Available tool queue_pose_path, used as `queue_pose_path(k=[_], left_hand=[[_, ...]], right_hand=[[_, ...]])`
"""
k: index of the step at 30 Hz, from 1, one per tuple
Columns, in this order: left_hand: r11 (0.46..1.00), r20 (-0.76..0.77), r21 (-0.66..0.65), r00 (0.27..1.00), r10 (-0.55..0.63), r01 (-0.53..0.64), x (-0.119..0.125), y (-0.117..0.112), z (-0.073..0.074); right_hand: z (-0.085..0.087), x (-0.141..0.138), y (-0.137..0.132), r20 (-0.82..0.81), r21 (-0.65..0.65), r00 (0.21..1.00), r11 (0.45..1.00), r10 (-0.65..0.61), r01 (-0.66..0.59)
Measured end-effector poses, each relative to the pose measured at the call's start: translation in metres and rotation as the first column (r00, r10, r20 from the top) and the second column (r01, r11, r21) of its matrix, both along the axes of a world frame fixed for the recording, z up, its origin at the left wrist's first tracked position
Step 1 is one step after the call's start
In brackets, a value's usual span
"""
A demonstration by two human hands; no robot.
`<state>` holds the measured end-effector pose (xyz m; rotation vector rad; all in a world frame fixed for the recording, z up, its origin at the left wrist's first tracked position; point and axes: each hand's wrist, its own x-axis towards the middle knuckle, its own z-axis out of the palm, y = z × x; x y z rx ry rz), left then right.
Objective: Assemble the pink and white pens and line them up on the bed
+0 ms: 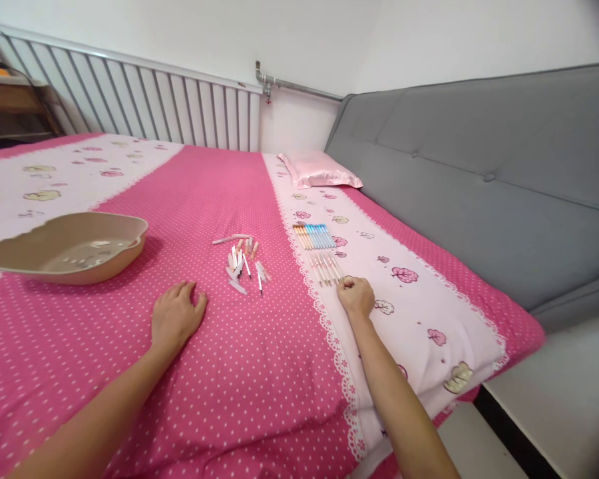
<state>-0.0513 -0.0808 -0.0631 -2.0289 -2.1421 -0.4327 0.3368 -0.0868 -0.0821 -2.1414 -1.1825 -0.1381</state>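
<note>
Head view. A bed under a bright pink dotted bedspread (239,379), crossed by paler bands printed with small trees and edged in lace pattern.

Left hand (176,314) lies palm down on the dotted cloth, nearest the loose pen parts but apart from them; fingers lightly bent and close together, thumb spread away. No object seen in it.

Right hand (358,297) rests on the pale band at the right, near end of the lower row of pens (324,269). Fingers curled inward at the last pen — whether clamped on it or merely touching, cannot tell.

Pens lie in two rows on the pale band, side by side. Upper row of capped pens (315,237): orange-tan at left, blue at right. Lower row: pale, clear-looking barrels, just below the upper.

Loose pen parts (246,265) in a scattered heap on the pink, between the hands and a little farther off: white sticks with dark tips, cloudy tubes, pinkish pieces.

Left side: beige basin (100,271) with small whitish bits (100,244) on its floor. Beyond — a pink satin pillow (320,171), grey padded headboard (459,153), white radiator (197,110) and a metal pipe (307,88) along the wall.
</note>
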Motion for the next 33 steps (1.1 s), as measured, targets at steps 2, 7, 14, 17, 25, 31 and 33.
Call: queue_pose_path(k=[2,7,14,17,25,31,33], left_hand=[[1.000,-0.004,-0.001,1.000,0.002,-0.002,0.000,0.000,0.000],[1.000,-0.002,-0.004,1.000,0.000,0.000,0.000,0.000,0.001],[1.000,0.010,0.001,1.000,-0.002,0.002,-0.001,0.000,-0.001],[1.000,0.015,0.004,1.000,-0.008,0.008,-0.001,0.001,-0.001],[1.000,0.003,0.006,1.000,-0.005,0.005,-0.001,0.001,-0.001],[1.000,0.014,0.003,1.000,-0.007,0.007,-0.001,0.001,-0.001],[1.000,0.021,0.007,1.000,-0.011,0.011,-0.001,0.000,-0.001]], right_hand=[[-0.001,0.000,0.000,0.000,0.006,1.000,1.000,0.005,-0.005],[-0.001,0.000,0.001,0.008,0.033,1.000,0.999,0.029,-0.030],[0.000,-0.001,0.000,-0.027,0.049,0.999,0.998,0.041,-0.039],[0.001,0.001,0.001,-0.085,0.057,0.996,0.998,0.015,-0.010],[-0.006,0.018,0.007,-0.241,0.050,0.970,0.998,-0.011,0.023],[-0.007,0.018,0.009,-0.253,0.010,0.967,1.000,0.017,-0.015],[-0.007,0.017,0.009,-0.250,0.003,0.968,1.000,0.021,-0.021]])
